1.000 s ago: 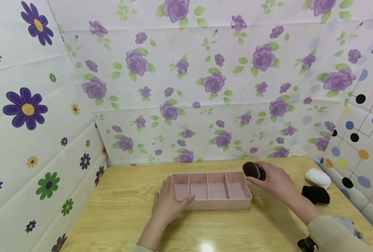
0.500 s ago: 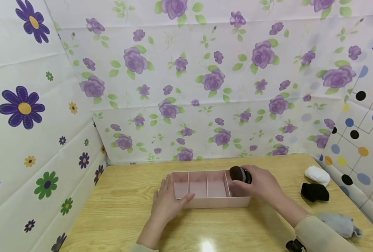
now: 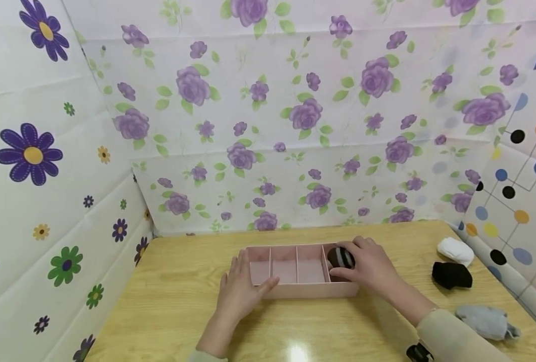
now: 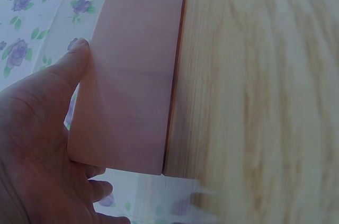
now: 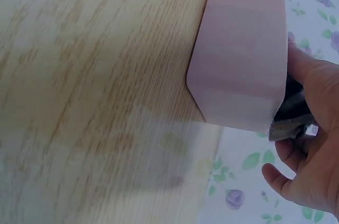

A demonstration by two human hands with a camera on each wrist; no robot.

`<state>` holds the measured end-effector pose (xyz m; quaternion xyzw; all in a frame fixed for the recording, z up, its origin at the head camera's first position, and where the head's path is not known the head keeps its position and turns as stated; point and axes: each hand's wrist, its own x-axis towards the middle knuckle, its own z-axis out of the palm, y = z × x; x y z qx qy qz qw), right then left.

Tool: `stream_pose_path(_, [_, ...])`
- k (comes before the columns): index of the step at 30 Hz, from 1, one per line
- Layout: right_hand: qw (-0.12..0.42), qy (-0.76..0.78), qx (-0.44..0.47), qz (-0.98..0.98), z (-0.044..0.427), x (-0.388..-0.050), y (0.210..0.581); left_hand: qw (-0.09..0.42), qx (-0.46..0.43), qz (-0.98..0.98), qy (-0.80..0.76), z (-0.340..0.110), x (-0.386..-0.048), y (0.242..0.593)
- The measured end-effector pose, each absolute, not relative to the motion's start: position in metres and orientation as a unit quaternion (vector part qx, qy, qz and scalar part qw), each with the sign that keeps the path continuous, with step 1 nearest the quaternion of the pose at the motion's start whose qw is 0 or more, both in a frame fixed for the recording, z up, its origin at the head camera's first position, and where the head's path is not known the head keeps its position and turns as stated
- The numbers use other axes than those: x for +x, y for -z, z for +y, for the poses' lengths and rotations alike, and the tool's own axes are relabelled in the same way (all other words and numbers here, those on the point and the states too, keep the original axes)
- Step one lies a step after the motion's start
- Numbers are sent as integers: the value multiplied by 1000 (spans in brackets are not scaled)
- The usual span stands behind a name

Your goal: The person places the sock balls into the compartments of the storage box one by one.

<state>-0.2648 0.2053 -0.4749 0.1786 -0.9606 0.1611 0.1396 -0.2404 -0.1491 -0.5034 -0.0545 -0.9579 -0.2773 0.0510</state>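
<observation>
A pale pink box with several compartments in a row stands on the wooden table. My left hand rests against its left end, fingers fairly straight along the side and thumb over the front rim. In the left wrist view the left hand lies at the box's corner. At the rightmost compartment, my right hand holds a dark brown rolled-up sock with grey stripes, partly down inside the walls. The right wrist view shows the right hand beyond the box wall, which hides part of the sock.
On the table's right side lie a white rolled bundle, a black one and a grey one, roughly in a line. Patterned cloth walls enclose the table at the back and both sides.
My right hand has moved left and down, bringing the striped sock from beside the box's right end into the rightmost compartment. My left hand has stayed on the box.
</observation>
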Motion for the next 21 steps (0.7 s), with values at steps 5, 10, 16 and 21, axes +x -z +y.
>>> stream_pose_path(5, [150, -167, 189, -956, 205, -262, 475, 54, -57, -957, 279, -150, -240, 502])
stream_pose_path(10, [160, -173, 193, -952, 209, -259, 471, 51, -57, -957, 279, -150, -240, 501])
stream_pose_path(16, [190, -172, 199, -946, 215, -256, 471, 54, -58, -957, 279, -151, -241, 502])
stream_pose_path(21, [192, -165, 203, -946, 219, -255, 473, 53, -61, -958, 276, -151, -241, 503])
